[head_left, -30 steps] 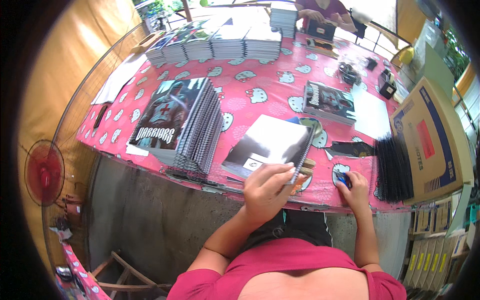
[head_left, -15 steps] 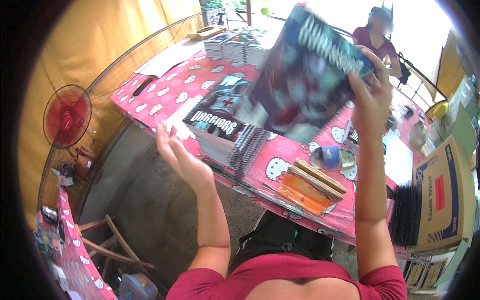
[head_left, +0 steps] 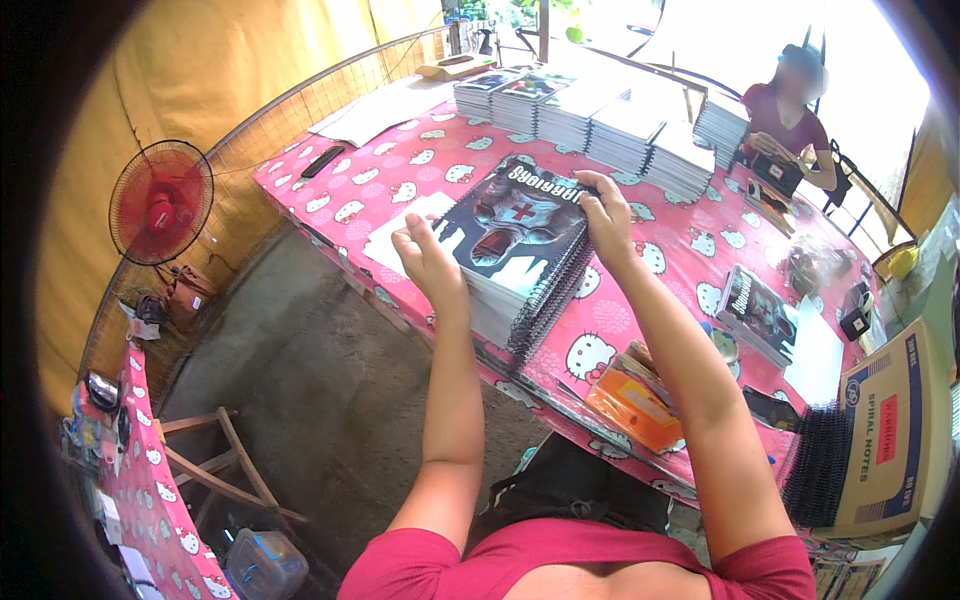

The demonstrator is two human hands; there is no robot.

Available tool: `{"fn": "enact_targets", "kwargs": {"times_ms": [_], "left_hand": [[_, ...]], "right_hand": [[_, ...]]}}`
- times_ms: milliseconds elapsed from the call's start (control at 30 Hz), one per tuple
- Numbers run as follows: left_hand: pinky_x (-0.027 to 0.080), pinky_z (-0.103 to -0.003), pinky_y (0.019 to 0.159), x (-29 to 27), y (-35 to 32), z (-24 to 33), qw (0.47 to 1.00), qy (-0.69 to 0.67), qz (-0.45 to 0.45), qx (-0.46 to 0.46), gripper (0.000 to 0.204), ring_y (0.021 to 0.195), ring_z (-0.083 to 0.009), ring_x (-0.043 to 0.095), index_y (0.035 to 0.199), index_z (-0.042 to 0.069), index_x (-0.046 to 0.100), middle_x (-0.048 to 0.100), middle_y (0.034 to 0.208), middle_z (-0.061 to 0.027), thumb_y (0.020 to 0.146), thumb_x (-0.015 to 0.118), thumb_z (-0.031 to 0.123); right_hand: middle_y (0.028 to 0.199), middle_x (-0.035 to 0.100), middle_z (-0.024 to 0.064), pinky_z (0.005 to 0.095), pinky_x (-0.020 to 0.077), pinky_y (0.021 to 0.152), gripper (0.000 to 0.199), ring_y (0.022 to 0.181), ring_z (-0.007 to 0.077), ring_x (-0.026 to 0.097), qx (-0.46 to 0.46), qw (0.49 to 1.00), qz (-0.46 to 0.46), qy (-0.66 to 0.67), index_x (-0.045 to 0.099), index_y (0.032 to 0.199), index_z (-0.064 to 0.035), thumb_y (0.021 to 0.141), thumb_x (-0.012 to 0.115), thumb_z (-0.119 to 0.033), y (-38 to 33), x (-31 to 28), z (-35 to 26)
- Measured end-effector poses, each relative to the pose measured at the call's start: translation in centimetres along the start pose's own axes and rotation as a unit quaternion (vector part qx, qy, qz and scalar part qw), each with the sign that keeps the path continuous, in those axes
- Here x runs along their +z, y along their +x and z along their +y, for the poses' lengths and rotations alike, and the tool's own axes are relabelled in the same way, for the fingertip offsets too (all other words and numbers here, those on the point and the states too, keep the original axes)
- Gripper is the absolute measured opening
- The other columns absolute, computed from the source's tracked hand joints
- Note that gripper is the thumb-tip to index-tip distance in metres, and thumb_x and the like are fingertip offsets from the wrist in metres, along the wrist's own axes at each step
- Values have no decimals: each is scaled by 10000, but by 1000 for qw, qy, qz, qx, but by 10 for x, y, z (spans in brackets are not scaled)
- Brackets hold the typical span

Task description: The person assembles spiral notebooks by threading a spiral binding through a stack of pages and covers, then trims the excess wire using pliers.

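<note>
A spiral notebook [head_left: 515, 222] with a dark printed cover lies on top of a stack of spiral notebooks [head_left: 492, 308], its cover lettering upside down to me. My right hand [head_left: 608, 218] has its fingers bent around the notebook's far right corner. Against the stack's left side rests my left hand [head_left: 433, 262], fingers stretched upward and thumb apart, gripping nothing. The black coil bindings [head_left: 548, 305] face right and toward me. White paper [head_left: 400, 240] sticks out from beside the stack on the left.
Several notebook stacks [head_left: 625, 135] line the far side of the pink-covered table [head_left: 375, 190]. Near me on the right are an orange packet [head_left: 630, 410], another small notebook pile [head_left: 757, 312], black coils [head_left: 815, 460] and a cardboard box [head_left: 880, 430]. Another person [head_left: 790, 130] handles something dark at the far right.
My right hand has brought the notebook down and left from the air onto the stack. My left hand has come up against the stack's side. The view has shifted, showing more of the far stacks.
</note>
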State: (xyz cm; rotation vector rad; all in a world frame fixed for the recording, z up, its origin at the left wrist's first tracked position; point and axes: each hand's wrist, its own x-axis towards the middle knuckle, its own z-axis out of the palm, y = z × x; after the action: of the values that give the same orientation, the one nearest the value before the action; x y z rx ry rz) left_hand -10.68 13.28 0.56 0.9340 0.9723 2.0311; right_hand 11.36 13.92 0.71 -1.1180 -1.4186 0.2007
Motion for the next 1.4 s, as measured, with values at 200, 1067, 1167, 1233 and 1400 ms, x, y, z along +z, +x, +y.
{"fn": "enact_targets", "kwargs": {"times_ms": [200, 1067, 1167, 1233, 1400], "left_hand": [[368, -373, 978, -28, 15, 13, 995, -21, 68, 67, 520, 1074, -239, 495, 1100, -23, 452, 521, 1124, -165, 980, 386, 478], [469, -274, 779, 63, -184, 60, 836, 49, -543, -56, 284, 900, -131, 602, 1109, -23, 579, 648, 1008, -106, 838, 645, 33], [462, -242, 748, 52, -173, 58, 832, -13, -549, -73, 151, 836, -87, 593, 991, -20, 628, 664, 911, -55, 842, 634, 0], [456, -240, 761, 49, -173, 58, 836, 5, -542, -87, 163, 837, -88, 586, 998, -25, 626, 657, 918, -45, 836, 636, -15], [442, -257, 824, 31, -173, 43, 842, 11, -507, -183, 202, 888, -106, 574, 1015, -42, 618, 646, 947, -47, 817, 656, -29]], "right_hand": [[1185, 554, 199, 400, 401, 961, 491, 1111, 334, 528, -75, 966, 31, -245, 511, 1226, -16, 863, 638, -321, -4, -108, 10], [1069, 579, 68, 308, 417, 877, 374, 1007, 164, 534, 196, 958, 209, 20, 517, 1160, -11, 862, 665, -182, -245, -217, -118], [1003, 613, 137, 360, 423, 839, 226, 980, 240, 563, 246, 957, 74, -134, 605, 1010, 19, 826, 668, -97, -265, -218, -122], [959, 617, 181, 393, 426, 804, 158, 942, 296, 572, 255, 934, 11, -251, 635, 930, 28, 809, 666, -69, -273, -219, -121], [906, 599, 222, 453, 431, 741, 102, 851, 398, 567, 173, 944, 10, -279, 646, 876, 30, 812, 636, -48, -283, -202, -105]]}}
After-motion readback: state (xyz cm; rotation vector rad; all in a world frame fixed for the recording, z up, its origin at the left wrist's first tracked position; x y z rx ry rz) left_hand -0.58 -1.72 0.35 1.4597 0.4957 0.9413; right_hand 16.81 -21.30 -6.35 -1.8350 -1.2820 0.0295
